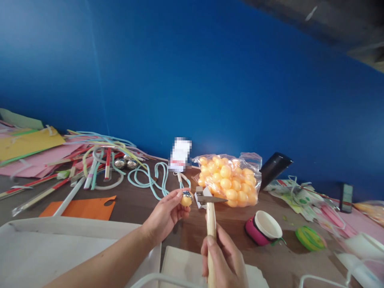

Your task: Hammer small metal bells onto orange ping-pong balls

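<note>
Between the thumb and fingers of my left hand [166, 214] is a shiny metal ball [186, 198] that mirrors its surroundings. My right hand [223, 258] grips the pale wooden handle of a hammer [211, 220], held upright with its dark metal head at the top. The hammer head is just right of the ball, apart from it. Behind the head, partly hidden by it, stands a small white and grey box-like item [200, 195]. Past the hammer lies a clear plastic bag of orange balls [228, 180].
Several metal balls [127, 162] lie among tubes and sticks at left. A coiled light-blue lanyard [150, 180] lies near the blue wall [180, 80]. Right of my hands are a white and magenta cup [264, 228], green tape [310, 238] and a black cylinder [276, 168]. White sheets [75, 248] cover the near left.
</note>
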